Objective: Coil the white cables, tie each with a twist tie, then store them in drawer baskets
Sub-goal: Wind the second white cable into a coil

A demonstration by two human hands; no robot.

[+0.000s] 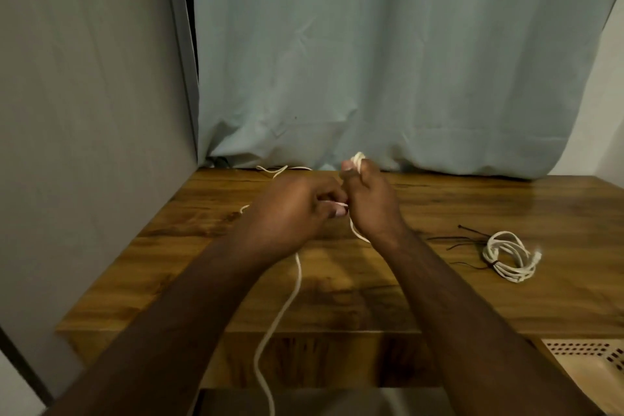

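- Loose white cable: thin, round, limp; loops bunched in right hand, top of the bunch poking above the fingers; free length passing through left hand, then trailing down toward the viewer off the table edge; another stretch lying on the far tabletop.
- Key relation: slack tail running roughly toward the viewer, below and left of the coil; left hand nearer to it, so probably the feeder for the next loop, right hand the holder.
- Right fingers curled round the small coil; left fingers pinching the strand just beside the right hand.
- Finished coil: white, oval, bound with a dark tie, flat on the table well to the right.
- Spare ties: thin, black, wiry, just left of that coil.
- Table: glossy wood grain.
- Basket: pale, perforated, at lower right; storage likely a later step.
- Curtain: pale blue, creased, behind the table.
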